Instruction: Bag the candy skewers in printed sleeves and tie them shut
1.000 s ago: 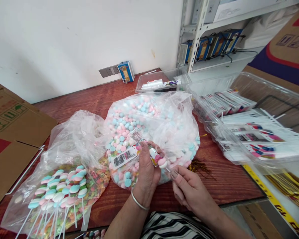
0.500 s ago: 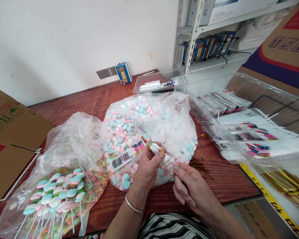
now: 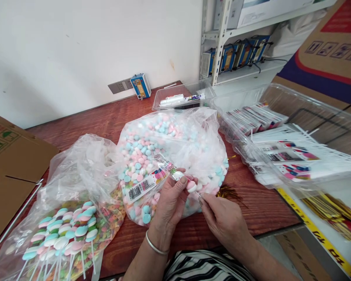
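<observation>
My left hand (image 3: pixel 169 201) is closed around a marshmallow candy skewer (image 3: pixel 191 186), its fingers and thumb covering the middle. White and pink sweets show at the near end, and clear printed wrapping seems to reach past the far end. With thumb and forefinger, my right hand (image 3: pixel 224 214) pinches the skewer's thin stick. Just beyond my left hand, a printed wrapper (image 3: pixel 143 189) lies on a large clear bag of pastel marshmallows (image 3: pixel 193 146). Several finished-looking skewers (image 3: pixel 61 234) rest at left on a clear bag of coloured ring sweets (image 3: pixel 112 208).
At right stands a clear plastic tray (image 3: pixel 242 150) of printed wrappers and white sticks. A smaller clear box (image 3: pixel 160 102) sits behind the marshmallows. Gold ties (image 3: pixel 333 214) lie at lower right. Cardboard boxes (image 3: pixel 20 156) flank the wooden table (image 3: pixel 84 121).
My right hand has turned, its fingers more tucked in, still pinching the stick. The skewer in my left hand appears slightly rotated. The whole view has shifted a little.
</observation>
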Tool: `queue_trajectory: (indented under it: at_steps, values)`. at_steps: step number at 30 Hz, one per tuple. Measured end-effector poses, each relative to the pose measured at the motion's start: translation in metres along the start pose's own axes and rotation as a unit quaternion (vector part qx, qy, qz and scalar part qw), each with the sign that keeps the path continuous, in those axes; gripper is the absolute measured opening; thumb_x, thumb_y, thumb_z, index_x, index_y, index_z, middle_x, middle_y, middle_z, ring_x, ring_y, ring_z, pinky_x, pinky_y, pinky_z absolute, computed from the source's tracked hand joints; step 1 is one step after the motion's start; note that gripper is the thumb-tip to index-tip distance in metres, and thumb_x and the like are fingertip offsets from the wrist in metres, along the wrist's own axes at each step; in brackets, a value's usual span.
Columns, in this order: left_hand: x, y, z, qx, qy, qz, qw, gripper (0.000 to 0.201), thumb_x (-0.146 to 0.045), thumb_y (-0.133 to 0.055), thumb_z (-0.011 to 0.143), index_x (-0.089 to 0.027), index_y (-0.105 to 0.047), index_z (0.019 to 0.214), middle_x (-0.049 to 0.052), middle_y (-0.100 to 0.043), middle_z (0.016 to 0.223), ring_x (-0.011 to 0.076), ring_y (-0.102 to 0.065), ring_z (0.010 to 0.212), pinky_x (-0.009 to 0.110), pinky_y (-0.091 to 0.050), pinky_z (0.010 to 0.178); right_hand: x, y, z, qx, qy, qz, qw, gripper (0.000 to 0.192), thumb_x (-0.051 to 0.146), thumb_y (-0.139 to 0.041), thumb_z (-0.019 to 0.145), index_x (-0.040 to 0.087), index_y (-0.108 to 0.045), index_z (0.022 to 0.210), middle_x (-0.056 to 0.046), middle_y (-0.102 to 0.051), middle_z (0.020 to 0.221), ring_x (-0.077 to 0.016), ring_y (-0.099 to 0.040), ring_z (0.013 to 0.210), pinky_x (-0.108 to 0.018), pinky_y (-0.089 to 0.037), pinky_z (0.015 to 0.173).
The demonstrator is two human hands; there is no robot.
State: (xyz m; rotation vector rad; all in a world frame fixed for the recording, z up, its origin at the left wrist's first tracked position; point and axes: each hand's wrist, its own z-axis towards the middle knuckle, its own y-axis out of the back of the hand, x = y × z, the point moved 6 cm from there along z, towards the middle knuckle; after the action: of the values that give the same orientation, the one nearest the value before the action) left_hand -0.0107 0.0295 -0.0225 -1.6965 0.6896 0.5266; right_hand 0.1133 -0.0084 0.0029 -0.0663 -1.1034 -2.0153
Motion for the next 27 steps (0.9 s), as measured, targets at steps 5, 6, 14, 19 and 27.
queue_trajectory:
  at_steps: [5, 6, 14, 19, 27]
  values:
    - [-0.014, 0.003, 0.007, -0.02, -0.026, -0.07, 0.997, 0.052, -0.038, -0.077, 0.074, -0.023, -0.058, 0.119, 0.009, -0.066, 0.114, 0.0233, -0.065, 0.102, 0.038, -0.052, 0.088, -0.003, 0.002, -0.001, 0.001, -0.01, 0.03, 1.0, 0.016, 0.016, -0.047, 0.096, 0.014, -0.062, 0.096, -0.003, -0.066, 0.067, -0.0154, -0.061, 0.056, -0.027, -0.042, 0.057]
    - [-0.017, 0.006, 0.01, -0.043, -0.033, -0.094, 0.994, 0.046, -0.037, -0.075, 0.077, -0.022, -0.06, 0.117, 0.007, -0.067, 0.108, 0.0209, -0.066, 0.098, 0.036, -0.053, 0.086, -0.002, 0.003, -0.001, -0.001, -0.001, 0.024, 1.0, 0.015, 0.016, -0.047, 0.096, 0.014, -0.062, 0.099, -0.003, -0.067, 0.068, -0.0156, -0.061, 0.056, -0.028, -0.042, 0.057]
    - [-0.002, 0.002, 0.017, -0.136, -0.042, -0.189, 0.972, 0.012, -0.024, -0.057, 0.092, -0.014, -0.059, 0.084, -0.003, -0.051, 0.069, 0.0062, -0.053, 0.058, 0.021, -0.051, 0.064, 0.01, -0.01, -0.004, -0.002, 0.073, -0.073, 0.995, 0.018, 0.011, -0.048, 0.094, 0.011, -0.065, 0.1, -0.003, -0.061, 0.059, -0.0185, -0.056, 0.054, -0.032, -0.041, 0.055]
    - [0.005, -0.001, 0.012, -0.142, -0.028, -0.188, 0.971, 0.018, -0.032, -0.057, 0.092, -0.015, -0.059, 0.085, -0.002, -0.052, 0.07, 0.0076, -0.052, 0.059, 0.023, -0.051, 0.066, 0.006, -0.014, -0.002, -0.008, 0.016, 0.005, 1.0, 0.02, 0.016, -0.044, 0.097, 0.014, -0.063, 0.091, -0.006, -0.065, 0.066, -0.018, -0.06, 0.058, -0.029, -0.045, 0.057]
    - [-0.014, 0.004, 0.017, -0.102, -0.072, -0.187, 0.974, 0.018, -0.033, -0.059, 0.091, -0.015, -0.06, 0.09, -0.005, -0.049, 0.066, 0.0049, -0.049, 0.055, 0.023, -0.05, 0.067, -0.01, -0.035, -0.025, 0.16, -0.315, 0.419, 0.837, 0.029, 0.038, -0.038, 0.101, 0.022, -0.05, 0.08, 0.006, -0.046, 0.058, -0.0099, -0.04, 0.047, -0.022, -0.033, 0.046]
